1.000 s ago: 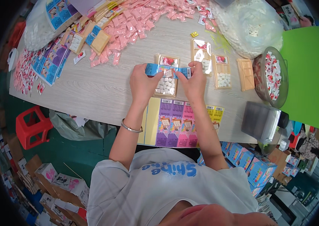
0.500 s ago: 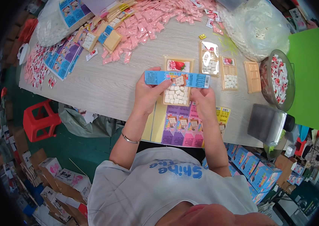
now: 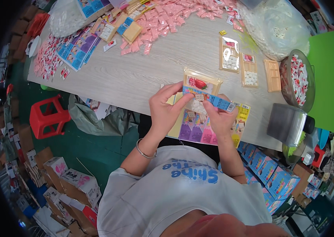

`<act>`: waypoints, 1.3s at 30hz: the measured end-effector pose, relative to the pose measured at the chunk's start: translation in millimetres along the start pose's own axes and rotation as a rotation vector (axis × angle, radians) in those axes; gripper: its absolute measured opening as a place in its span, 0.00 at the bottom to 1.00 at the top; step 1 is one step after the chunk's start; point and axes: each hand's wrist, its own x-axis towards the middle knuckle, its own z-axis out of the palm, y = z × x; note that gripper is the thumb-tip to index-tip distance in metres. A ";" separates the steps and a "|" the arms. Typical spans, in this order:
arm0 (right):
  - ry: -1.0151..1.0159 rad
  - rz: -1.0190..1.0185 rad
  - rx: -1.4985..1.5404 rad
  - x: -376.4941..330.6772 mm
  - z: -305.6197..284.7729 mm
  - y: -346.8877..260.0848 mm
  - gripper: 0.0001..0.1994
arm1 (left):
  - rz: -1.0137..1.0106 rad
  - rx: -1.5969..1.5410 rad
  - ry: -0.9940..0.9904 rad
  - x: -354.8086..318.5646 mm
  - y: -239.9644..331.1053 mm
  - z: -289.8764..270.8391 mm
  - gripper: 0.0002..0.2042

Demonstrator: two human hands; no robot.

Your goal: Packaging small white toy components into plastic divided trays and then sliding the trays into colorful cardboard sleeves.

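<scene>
Stacked cartons (image 3: 68, 181) crowd the near-left green floor, with a red stool (image 3: 48, 115) farther on. At the wooden table's (image 3: 135, 79) near edge, the left hand (image 3: 167, 110) and right hand (image 3: 218, 118) each pinch an end of a blue card strip (image 3: 208, 98), held over a tan candy tray (image 3: 200, 85). Beyond, pink sachets (image 3: 163, 19) litter the far side; a glass bowl (image 3: 297, 79) sits far right.

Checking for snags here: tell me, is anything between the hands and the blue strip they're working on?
Nothing visible: the left hand and right hand already pinch the blue strip directly, above the tan tray.
</scene>
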 end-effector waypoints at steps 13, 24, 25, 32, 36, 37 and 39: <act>-0.283 0.099 0.480 6.1 -41.1 21.6 0.09 | -0.260 -0.741 -0.531 -5.8 -27.5 -13.0 0.15; -0.288 0.577 0.895 -7.0 -0.3 7.0 0.09 | -0.333 -0.929 -0.644 -17.5 -52.8 -4.7 0.17; -0.245 0.542 0.810 -9.2 1.2 12.0 0.12 | -0.326 -0.918 -0.654 -18.8 -53.8 -3.8 0.17; 0.001 0.273 0.468 18.5 -10.2 46.0 0.17 | -0.370 -0.767 -0.474 31.0 -58.7 2.0 0.14; 0.244 0.149 0.492 33.9 -49.5 34.2 0.17 | -0.469 -0.547 -0.345 161.9 -51.5 -1.6 0.17; 0.239 0.142 0.489 37.2 -52.8 34.4 0.17 | -0.402 -0.618 -0.316 198.0 -42.5 0.4 0.18; 0.176 0.169 0.515 40.7 -54.6 37.1 0.16 | -0.336 -0.678 -0.258 276.6 -28.4 -9.8 0.21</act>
